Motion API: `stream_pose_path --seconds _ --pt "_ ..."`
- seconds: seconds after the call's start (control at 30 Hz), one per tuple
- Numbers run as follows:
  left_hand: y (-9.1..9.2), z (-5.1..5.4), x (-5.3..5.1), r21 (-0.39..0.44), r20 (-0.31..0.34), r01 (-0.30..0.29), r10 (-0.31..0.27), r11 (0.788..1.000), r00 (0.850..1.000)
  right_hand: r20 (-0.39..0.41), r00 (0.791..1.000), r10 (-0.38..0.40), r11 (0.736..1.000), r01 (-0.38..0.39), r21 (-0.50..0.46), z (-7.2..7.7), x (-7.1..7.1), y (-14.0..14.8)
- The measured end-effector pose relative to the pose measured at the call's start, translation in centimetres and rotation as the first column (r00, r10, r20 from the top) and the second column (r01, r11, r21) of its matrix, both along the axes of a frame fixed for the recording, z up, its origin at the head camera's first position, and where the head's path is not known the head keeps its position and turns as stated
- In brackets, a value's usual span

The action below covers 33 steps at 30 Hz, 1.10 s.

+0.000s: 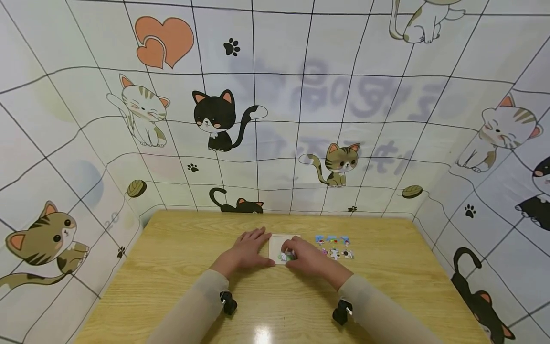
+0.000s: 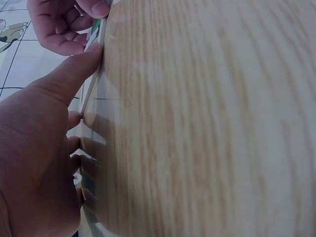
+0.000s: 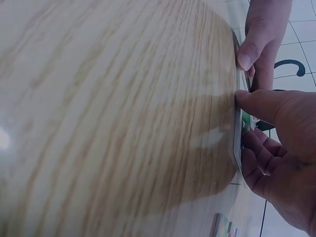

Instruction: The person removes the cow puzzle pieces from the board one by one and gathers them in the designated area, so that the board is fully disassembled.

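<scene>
A small pale puzzle board lies flat on the table. Its lower part bears green and white puzzle pieces. My left hand rests at the board's left side, fingers spread, with the thumb touching the near edge. Over the board, my right hand has curled fingers and appears to pinch a puzzle piece, mostly hidden under them. From the right wrist view, a bit of green shows between the right thumb, which is at the board's edge, and the curled fingers.
Loose colourful puzzle pieces lie in two rows right of the board, the nearer row partly behind the right hand. The wooden table meets cat-printed cloth walls at its back and sides.
</scene>
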State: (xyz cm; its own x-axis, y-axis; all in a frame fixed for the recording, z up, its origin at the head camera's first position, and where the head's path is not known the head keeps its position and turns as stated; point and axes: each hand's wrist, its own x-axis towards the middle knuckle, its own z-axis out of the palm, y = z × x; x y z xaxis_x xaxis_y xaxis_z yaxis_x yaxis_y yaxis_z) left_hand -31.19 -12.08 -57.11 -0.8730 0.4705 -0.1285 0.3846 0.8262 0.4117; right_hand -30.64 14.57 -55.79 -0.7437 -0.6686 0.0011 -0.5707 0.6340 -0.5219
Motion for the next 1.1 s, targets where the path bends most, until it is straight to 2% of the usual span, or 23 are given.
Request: stream_pose_path --seconds 0.43,0.63,1.1 --pt "-0.07 0.13 0.0 -0.008 0.002 -0.001 0.001 1.0 1.0 -0.018 1.0 0.01 0.999 -0.011 -0.037 -0.22 0.26 0.43" --pt "-0.04 0.21 0.06 0.001 0.006 0.002 -0.002 1.0 1.0 0.018 1.0 0.017 0.999 -0.016 -0.048 -0.08 0.09 0.59" --pt "-0.06 -0.11 -0.15 -0.009 0.003 -0.004 0.004 1.0 1.0 0.073 0.997 -0.024 0.998 0.028 -0.061 -0.31 -0.57 0.65"
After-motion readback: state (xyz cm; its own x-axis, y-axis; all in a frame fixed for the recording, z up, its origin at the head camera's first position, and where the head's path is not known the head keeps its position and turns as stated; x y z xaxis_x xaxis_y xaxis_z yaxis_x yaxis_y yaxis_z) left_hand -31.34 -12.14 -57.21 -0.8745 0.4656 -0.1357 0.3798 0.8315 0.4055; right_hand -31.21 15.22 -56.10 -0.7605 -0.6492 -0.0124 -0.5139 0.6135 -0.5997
